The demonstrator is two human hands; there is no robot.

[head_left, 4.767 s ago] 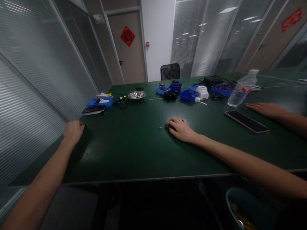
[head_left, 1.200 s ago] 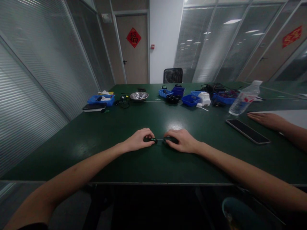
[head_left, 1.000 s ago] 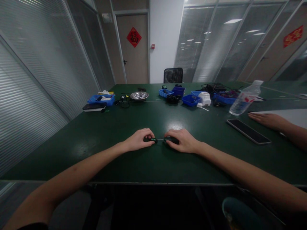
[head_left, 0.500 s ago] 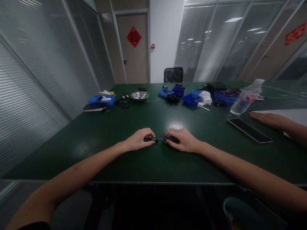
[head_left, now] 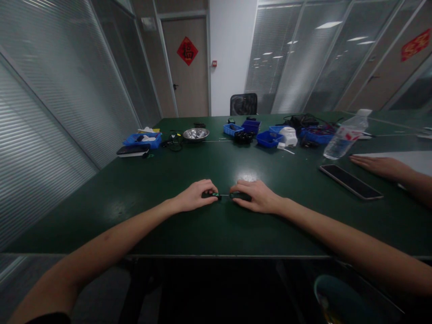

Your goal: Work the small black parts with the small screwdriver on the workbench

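My left hand rests on the green table, its thumb and fingers closed round a small black part with green on it. Facing it, my right hand grips a dark handle lying flat. A thin metal shaft runs from the handle toward the small part. Whether the shaft's tip touches the part is too small to tell.
A phone, a tilted clear bottle and another person's hand on a white sheet are to the right. Farther back are a metal bowl, blue trays, a white device and cables.
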